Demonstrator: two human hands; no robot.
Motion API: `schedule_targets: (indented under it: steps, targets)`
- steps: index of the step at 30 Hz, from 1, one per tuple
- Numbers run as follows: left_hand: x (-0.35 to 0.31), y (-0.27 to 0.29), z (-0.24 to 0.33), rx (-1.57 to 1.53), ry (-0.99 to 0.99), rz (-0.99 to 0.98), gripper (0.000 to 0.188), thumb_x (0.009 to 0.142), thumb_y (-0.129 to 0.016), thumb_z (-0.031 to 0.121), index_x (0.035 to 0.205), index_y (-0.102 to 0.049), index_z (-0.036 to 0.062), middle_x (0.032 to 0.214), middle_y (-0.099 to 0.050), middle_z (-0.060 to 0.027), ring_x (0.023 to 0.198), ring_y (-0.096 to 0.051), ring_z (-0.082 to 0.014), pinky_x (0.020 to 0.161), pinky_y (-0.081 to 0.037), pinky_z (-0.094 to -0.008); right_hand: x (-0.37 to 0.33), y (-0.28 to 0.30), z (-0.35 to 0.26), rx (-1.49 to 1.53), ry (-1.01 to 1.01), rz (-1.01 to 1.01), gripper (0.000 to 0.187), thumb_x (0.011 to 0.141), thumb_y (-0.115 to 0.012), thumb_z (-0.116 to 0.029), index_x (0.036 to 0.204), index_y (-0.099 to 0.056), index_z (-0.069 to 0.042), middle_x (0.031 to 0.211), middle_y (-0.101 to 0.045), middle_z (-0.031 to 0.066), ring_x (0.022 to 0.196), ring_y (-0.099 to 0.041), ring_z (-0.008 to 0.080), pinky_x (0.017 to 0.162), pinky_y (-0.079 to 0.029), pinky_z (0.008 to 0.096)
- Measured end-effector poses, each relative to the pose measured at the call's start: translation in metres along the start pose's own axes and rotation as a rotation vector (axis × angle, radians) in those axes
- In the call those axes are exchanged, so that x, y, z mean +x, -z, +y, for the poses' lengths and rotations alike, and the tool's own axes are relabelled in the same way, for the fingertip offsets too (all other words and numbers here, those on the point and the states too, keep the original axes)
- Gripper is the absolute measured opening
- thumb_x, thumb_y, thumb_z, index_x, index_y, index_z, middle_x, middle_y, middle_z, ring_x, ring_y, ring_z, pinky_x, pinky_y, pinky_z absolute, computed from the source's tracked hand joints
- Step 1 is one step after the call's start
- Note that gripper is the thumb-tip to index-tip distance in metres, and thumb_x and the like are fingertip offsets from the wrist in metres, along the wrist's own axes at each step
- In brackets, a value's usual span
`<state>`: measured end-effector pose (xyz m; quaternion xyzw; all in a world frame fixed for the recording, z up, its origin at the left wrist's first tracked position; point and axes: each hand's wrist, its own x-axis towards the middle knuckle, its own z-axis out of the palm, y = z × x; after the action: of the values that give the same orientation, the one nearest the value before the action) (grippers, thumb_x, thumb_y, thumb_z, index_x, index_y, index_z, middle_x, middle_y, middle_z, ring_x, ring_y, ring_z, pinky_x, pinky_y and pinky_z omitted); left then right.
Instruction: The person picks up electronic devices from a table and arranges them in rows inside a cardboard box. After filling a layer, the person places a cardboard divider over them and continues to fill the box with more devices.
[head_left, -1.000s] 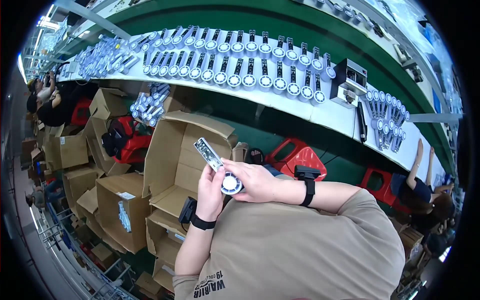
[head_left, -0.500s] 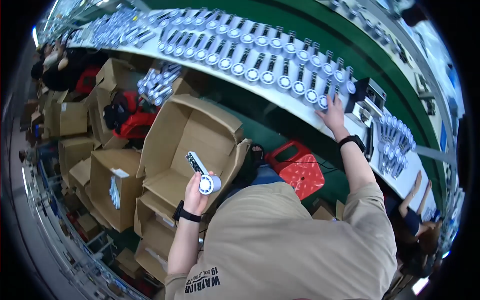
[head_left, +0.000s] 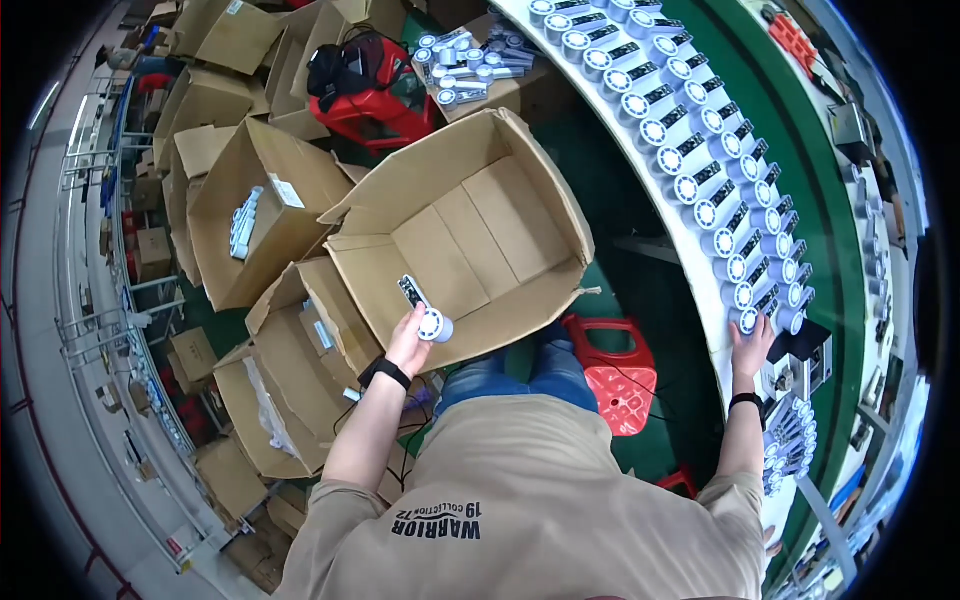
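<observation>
My left hand [head_left: 407, 347] is closed round a pale grey handheld device housing [head_left: 436, 325]. It has a round vented end and a narrow handle with a dark circuit board showing. The housing is over the near edge of a large open cardboard box [head_left: 385, 255]. At the table on the right, my right hand [head_left: 751, 352] has its thumb and fingers round the nearest housing [head_left: 748, 320] of the inner row. That housing still rests on the table [head_left: 640, 185], and my fingers partly cover its handle. Several like housings [head_left: 685, 188] lie side by side in two long rows.
Beside my right wrist stand a black and silver device [head_left: 808, 358] and a bunch of more housings [head_left: 790, 440]. A red plastic stool [head_left: 620, 385] is before my legs. More open cartons [head_left: 225, 260] crowd the left. Loose housings [head_left: 465, 65] are piled beyond the box.
The view has swung, so the table rows now run down the right side. My left hand keeps its housing near the box. My right hand's fingers have closed in on the end housing.
</observation>
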<state>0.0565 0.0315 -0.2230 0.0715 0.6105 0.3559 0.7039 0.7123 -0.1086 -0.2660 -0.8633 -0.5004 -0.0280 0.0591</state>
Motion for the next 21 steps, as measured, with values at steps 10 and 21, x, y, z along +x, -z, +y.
schedule_targets:
  steps: [10,21]
  targets:
    - [0.078,0.039,0.000,-0.129,-0.031,-0.010,0.024,0.093,-0.058,0.031,0.103,-0.056,0.0094,0.091,-0.062,-0.0006,0.083,-0.061,-0.0122,0.075,-0.049,-0.0278,-0.042,0.077,-0.026,-0.149,0.012,0.077,0.066,0.074,-0.076,-0.033,0.126,-0.048,-0.003,0.129,-0.050,0.0172,0.117,-0.046,0.0366,0.099,-0.038,0.0421]
    - [0.236,0.094,-0.029,-0.079,-0.235,0.410,0.025,0.095,-0.055,0.025,0.102,-0.061,0.0023,0.086,-0.063,-0.0019,0.079,-0.058,-0.0114,0.070,-0.046,-0.0292,0.003,0.072,-0.443,0.415,1.077,-0.329,0.065,0.059,-0.082,-0.035,0.109,-0.058,-0.001,0.121,-0.055,0.0176,0.103,-0.053,0.0393,0.087,-0.046,0.0449]
